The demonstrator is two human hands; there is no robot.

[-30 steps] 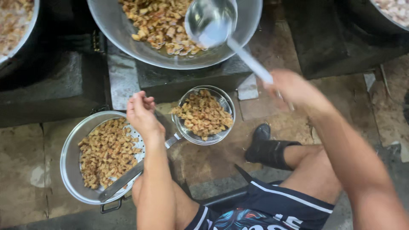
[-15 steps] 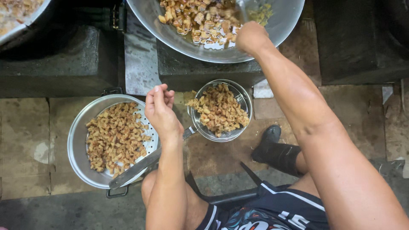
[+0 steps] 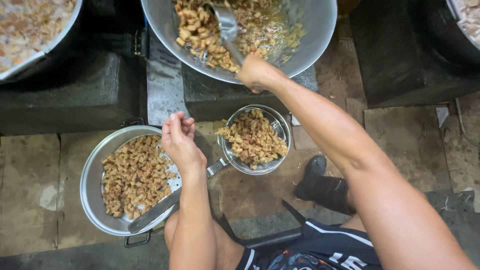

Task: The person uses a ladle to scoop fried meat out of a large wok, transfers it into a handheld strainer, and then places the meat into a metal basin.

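Note:
My right hand (image 3: 257,74) grips the handle of a metal ladle (image 3: 226,25), whose bowl is sunk in fried, golden-brown pieces inside a big steel wok (image 3: 320,40) at the top. My left hand (image 3: 181,142) hovers with its fingertips bunched together and nothing visible in them, between a round steel pan (image 3: 90,180) of fried pieces and a wire strainer (image 3: 280,125) heaped with the same food. The strainer's long handle (image 3: 155,215) runs under my left wrist and rests across the pan.
Another wok (image 3: 45,52) of food sits top left on a dark stove block (image 3: 65,95). A pot edge (image 3: 465,20) shows top right. My black boot (image 3: 320,185) and knees are below, over a stained tile floor.
My right hand has lowered the ladle from above the wok into the food. My left hand's fingers have drawn together. The view has shifted slightly.

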